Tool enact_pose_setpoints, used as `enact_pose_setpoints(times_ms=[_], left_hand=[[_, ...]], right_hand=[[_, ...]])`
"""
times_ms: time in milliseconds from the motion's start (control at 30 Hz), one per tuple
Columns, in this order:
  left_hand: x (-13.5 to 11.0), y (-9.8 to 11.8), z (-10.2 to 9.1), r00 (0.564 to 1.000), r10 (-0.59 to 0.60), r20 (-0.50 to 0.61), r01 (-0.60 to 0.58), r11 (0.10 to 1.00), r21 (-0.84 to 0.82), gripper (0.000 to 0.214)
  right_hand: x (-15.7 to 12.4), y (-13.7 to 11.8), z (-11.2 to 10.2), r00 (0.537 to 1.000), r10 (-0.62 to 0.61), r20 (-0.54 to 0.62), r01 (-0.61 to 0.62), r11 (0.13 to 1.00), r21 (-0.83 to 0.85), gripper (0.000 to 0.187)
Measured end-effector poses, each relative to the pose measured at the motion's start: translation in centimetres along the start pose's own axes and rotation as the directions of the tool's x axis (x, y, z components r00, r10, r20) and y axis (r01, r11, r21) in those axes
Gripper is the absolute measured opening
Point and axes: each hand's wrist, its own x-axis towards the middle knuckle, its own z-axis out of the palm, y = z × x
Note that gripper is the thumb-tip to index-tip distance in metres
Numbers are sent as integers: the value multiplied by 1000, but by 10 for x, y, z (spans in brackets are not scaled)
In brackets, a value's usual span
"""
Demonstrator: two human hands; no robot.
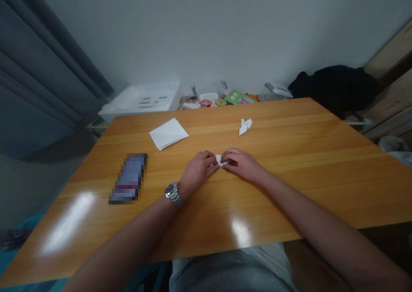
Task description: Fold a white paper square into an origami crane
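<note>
Paper piece [219, 159] pinched between fingertips of left hand [198, 171] and right hand [243, 165], fingers drawn narrow on its two sides. Folding apparently part-done: piece looks small and creased, but is mostly covered by fingers, so exact stage cannot be told. Paper bird [245, 126] set beyond fingers, slightly right, apparently completed. Paper sheets [169, 134] stacked flat beyond and left of fingers, seemingly left unused.
</note>
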Motion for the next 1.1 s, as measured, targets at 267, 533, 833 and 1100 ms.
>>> enact_pose_setpoints(times_ms=[267,533,833,1100], left_hand=[[-1,-1,-1,1000,27,-2,-27,1000,-16,15],[-1,1,-3,1000,23,16,-23,1000,-1,16],[-1,4,0,1000,-8,-26,8,1000,0,15],[0,4,1,998,-46,-48,42,996,-84,12]], right_hand=[[0,-1,-3,1000,14,5,-14,1000,11,7],[-1,-5,-5,1000,5,21,-5,1000,-1,6],[0,-3,-2,1000,9,8,-9,1000,-9,8],[0,-4,-1,1000,22,5,-22,1000,18,6]])
